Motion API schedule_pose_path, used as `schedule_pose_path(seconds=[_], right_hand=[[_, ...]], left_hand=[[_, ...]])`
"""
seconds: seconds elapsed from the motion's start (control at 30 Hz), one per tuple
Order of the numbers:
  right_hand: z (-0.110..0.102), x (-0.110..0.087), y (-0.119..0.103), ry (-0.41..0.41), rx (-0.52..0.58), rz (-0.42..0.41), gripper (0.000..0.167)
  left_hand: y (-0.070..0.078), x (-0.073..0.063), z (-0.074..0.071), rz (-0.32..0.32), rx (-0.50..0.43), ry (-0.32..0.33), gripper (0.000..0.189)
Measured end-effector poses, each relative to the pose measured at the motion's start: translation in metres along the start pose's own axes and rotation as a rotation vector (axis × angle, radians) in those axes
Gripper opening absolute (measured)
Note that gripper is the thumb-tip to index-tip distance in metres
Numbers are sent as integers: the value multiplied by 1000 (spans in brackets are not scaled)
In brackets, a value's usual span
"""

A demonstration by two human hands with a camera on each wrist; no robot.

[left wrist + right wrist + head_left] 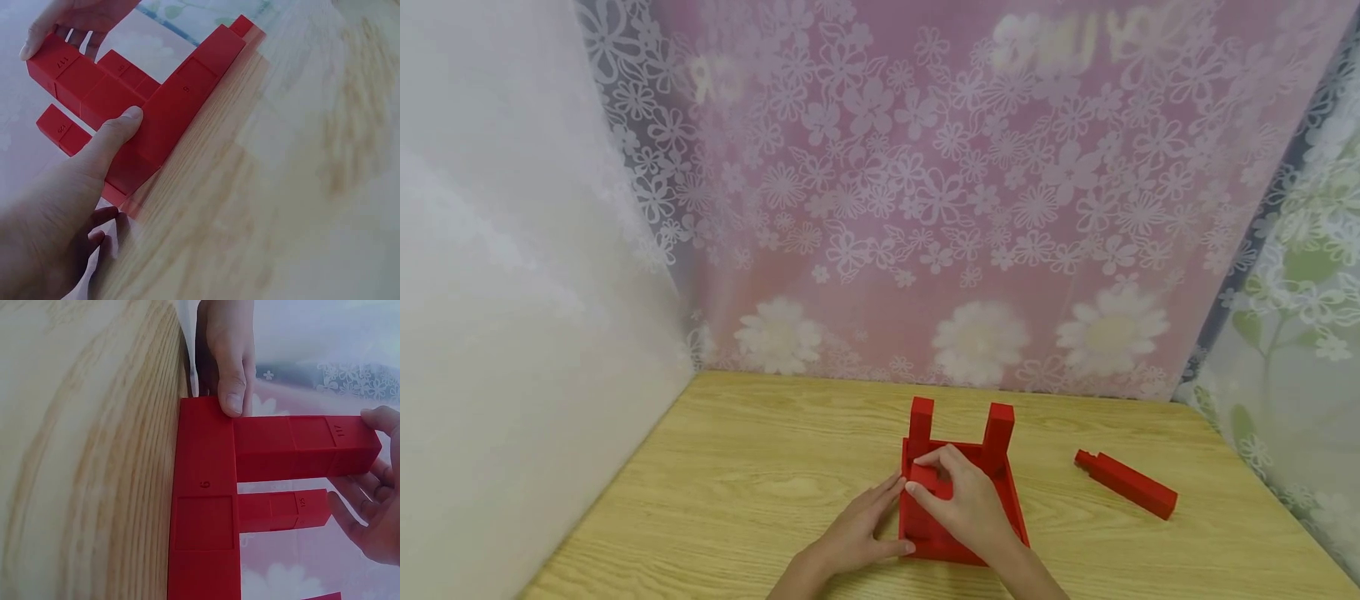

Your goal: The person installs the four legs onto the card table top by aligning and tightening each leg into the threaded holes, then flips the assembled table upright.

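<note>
A square red frame (951, 550) with raised walls lies on the table, like a small stool upside down. Two red legs, the far left leg (921, 427) and the far right leg (999, 429), stand upright from its back corners. At the near left corner a third red leg (284, 447), marked 117, also points up. My right hand (973, 504) pinches this leg's top between thumb and fingers. My left hand (859, 533) holds the frame's near left corner, thumb against the front wall marked 6 and fingers along the left side.
To the right of the frame a loose red leg (1127, 485) lies on its side, its notched narrow end pointing back left. Wood-grained tabletop (760, 467) surrounds the frame. A pink flowered curtain (880, 208) hangs behind the table, and a white sheet (527, 292) on the left.
</note>
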State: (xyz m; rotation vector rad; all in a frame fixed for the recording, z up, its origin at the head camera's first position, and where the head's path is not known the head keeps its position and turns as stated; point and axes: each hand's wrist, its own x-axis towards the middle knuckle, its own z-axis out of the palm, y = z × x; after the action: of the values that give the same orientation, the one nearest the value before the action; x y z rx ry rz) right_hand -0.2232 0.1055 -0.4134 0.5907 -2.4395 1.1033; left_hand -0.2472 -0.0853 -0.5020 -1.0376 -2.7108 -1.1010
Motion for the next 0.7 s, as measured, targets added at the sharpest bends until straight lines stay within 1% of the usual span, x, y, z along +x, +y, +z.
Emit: schedule_pose_path(seconds=[0.1, 0.23, 0.3, 0.4, 0.5, 0.7], right_hand=[[-2, 0, 2, -20, 18, -6, 28], [-11, -1, 6, -77, 117, -7, 33], [-18, -1, 10, -78, 172, -18, 33], [-30, 1, 18, -35, 220, -44, 29], [-44, 4, 25, 25, 204, -63, 26], [-78, 6, 42, 120, 154, -21, 23]], left_hand=[[0, 2, 1, -5, -2, -3, 83], [0, 3, 2, -28, -19, -2, 83], [0, 3, 4, -42, -27, 1, 84], [-2, 2, 5, -60, -35, 9, 85], [-4, 2, 5, -67, -40, 13, 86], [-6, 2, 5, -38, -28, 18, 85]])
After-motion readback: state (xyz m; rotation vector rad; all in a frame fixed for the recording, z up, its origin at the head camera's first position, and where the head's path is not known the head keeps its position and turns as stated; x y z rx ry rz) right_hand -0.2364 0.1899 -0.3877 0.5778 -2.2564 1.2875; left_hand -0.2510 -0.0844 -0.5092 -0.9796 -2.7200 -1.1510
